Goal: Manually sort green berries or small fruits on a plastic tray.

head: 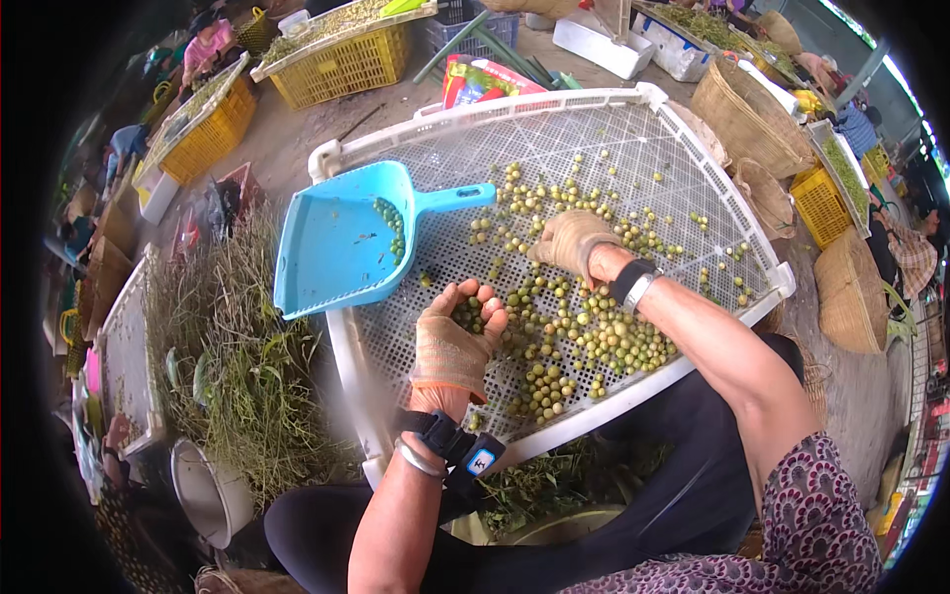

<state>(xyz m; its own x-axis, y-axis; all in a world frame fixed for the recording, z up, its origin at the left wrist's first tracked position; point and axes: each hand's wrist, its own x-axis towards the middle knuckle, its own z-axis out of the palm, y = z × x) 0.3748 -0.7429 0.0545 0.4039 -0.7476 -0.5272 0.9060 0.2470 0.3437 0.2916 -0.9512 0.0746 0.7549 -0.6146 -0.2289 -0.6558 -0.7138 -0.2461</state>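
Note:
Small round green and yellowish fruits [620, 338] lie scattered over a white perforated plastic tray [549, 438]. My left hand [456, 341], in a fingerless knit glove, is turned palm up with its fingers curled around several green fruits. Farther right, my right hand [575, 241], gloved likewise, reaches down among the fruits, knuckles up; its fingertips are hidden, so what it holds cannot be seen. A blue plastic dustpan [334, 237] rests on the tray's left corner, its handle pointing right. Darker green fruits and bits of debris lie in the dustpan.
A heap of cut leafy stems [245, 371] and a whitish bucket [211, 494] stand at left. Yellow plastic crates [341, 67] bear other trays beyond. Woven baskets [749, 119] stand at right. Several people work around, one in a pink top [208, 44]. More greenery lies under the tray.

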